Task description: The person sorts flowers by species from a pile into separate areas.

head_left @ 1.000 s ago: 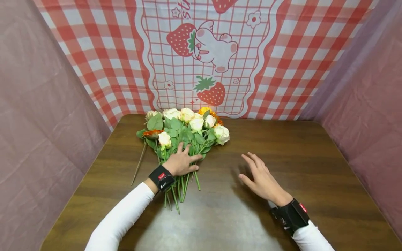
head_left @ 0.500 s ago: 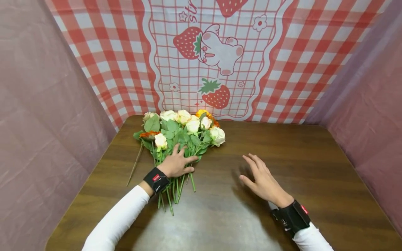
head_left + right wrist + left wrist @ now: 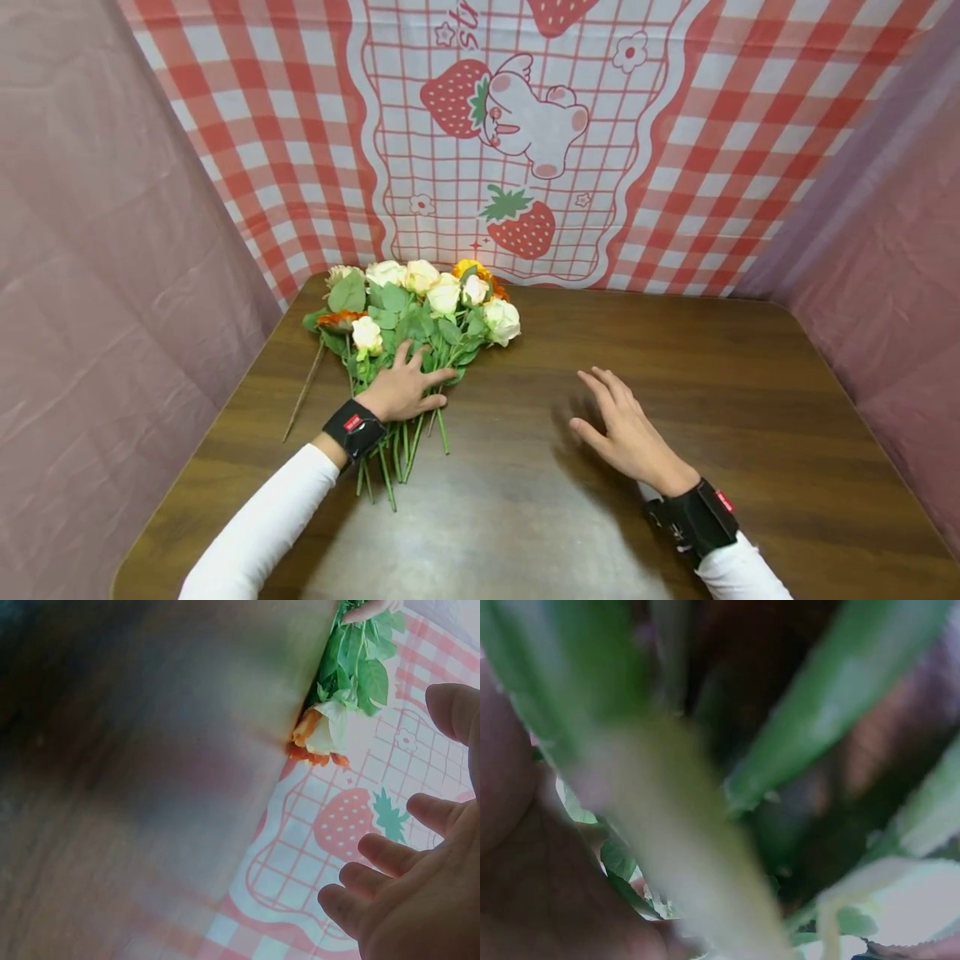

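Observation:
A bunch of flowers lies on the table's left half in the head view: white and cream roses [image 3: 502, 322], a yellow-orange bloom [image 3: 471, 269] and an orange bloom [image 3: 341, 321], among green leaves [image 3: 412, 323]. My left hand [image 3: 405, 392] rests across the stems [image 3: 386, 475] with its fingers spread. Close-up green stems [image 3: 817, 720] fill the left wrist view, blurred, beside the palm. To the right, my right hand [image 3: 626, 429] holds nothing, fingers extended over the table. In the right wrist view its fingers are apart, with a rose [image 3: 330, 731] beyond them.
A brown wooden table [image 3: 540, 517] spreads under both hands. One brown stem [image 3: 303, 392] sticks out at the bunch's left. Behind the table hangs a red-and-white checked cloth [image 3: 705, 167]; pinkish curtains [image 3: 112, 250] stand at both sides.
The flowers and my left hand on them have shifted left along the table. The head view has turned slightly left. My right hand keeps about the same pose.

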Tool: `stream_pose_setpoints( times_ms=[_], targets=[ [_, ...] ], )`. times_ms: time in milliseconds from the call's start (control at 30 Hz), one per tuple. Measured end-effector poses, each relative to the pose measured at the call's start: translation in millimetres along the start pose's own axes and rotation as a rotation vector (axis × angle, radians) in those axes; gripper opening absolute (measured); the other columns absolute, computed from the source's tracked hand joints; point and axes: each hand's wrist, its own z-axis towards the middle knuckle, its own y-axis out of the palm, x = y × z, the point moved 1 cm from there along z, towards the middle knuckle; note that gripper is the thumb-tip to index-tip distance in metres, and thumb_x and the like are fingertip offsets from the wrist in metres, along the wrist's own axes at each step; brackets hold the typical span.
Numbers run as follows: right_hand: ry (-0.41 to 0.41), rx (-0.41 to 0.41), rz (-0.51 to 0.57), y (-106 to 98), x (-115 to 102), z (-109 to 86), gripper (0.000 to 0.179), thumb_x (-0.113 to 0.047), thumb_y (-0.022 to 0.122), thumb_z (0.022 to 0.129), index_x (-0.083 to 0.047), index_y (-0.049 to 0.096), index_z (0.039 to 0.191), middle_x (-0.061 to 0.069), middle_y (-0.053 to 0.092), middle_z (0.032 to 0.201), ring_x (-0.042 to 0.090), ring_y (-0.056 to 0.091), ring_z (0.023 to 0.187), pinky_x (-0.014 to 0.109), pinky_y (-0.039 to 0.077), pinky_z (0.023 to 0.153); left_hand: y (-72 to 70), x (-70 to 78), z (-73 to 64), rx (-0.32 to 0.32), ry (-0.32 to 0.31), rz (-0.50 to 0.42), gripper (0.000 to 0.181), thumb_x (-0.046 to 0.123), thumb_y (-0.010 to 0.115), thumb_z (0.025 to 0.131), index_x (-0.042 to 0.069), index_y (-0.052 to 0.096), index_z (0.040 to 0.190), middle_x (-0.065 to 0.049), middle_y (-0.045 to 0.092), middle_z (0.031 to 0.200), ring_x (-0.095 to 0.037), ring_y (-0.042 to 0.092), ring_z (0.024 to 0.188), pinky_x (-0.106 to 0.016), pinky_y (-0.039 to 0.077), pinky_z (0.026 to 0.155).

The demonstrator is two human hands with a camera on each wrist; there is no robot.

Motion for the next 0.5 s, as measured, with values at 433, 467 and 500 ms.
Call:
stream_pose_setpoints(
  times_ms=[433, 467, 500],
  targets=[
    [-0.001, 0.017, -0.01, -6.4, 3.8, -7.4, 0.069, -0.037, 0.059, 0.088, -0.015, 0.024, 0.143, 0.023, 0.026, 0.145, 0.04, 0.016, 0.132, 0.067, 0.024, 0.098, -0.7, -18.1, -11.7, 0.02, -0.04, -0.055, 0.052, 0.05, 0.047, 0.091, 0.034, 0.036, 0.14, -0.026, 0.027, 0.145, -0.051, 0.008, 0.13, -0.066, 0.048, 0.07],
    [-0.002, 0.019, -0.012, -6.5, 4.2, -8.0, 0.069, -0.037, 0.059, 0.088, -0.014, 0.024, 0.143, 0.023, 0.026, 0.144, 0.04, 0.017, 0.132, 0.067, 0.024, 0.098, -0.1, -18.9, -12.0, 0.02, -0.042, -0.054, 0.052, 0.05, 0.046, 0.091, 0.034, 0.036, 0.14, -0.026, 0.027, 0.145, -0.051, 0.007, 0.13, -0.067, 0.048, 0.07],
    [-0.002, 0.019, -0.014, -6.4, 4.8, -8.4, 0.069, -0.037, 0.059, 0.088, -0.014, 0.025, 0.143, 0.024, 0.027, 0.144, 0.04, 0.017, 0.131, 0.067, 0.025, 0.098, 0.4, -19.7, -12.2, 0.02, -0.042, -0.055, 0.052, 0.051, 0.046, 0.091, 0.034, 0.036, 0.14, -0.026, 0.027, 0.145, -0.051, 0.007, 0.13, -0.067, 0.048, 0.07]
  ],
)
